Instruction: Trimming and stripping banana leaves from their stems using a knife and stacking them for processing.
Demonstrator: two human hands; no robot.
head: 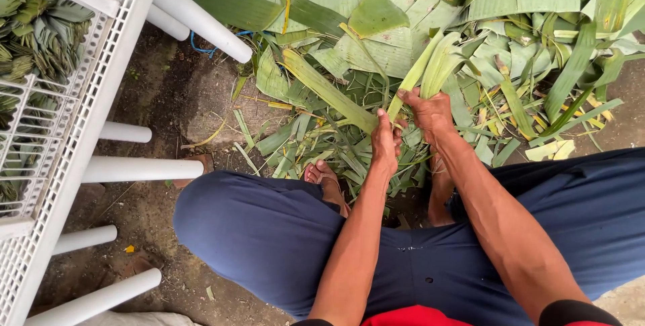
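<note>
A heap of banana leaves (403, 24) covered the ground's far edge, with cut scraps (322, 145) strewn nearer the person's bare feet. At the left edge stood a white rack (87, 98) holding folded leaf bundles (40, 37), its round legs lying across the bare dirt (168, 91). The seated person wore dark trousers (269, 232). Between the knees, a long leaf strip (410, 77) rose from both hands toward the heap. The left hand (384, 141) was closed around its lower end; the right hand (426, 108) was closed around it just above, the two hands touching. The step in hand appeared to be splitting or folding that strip. The next move would likely call for a firm pinch below while the upper hand drew along the strip without tearing it crosswise.
</note>
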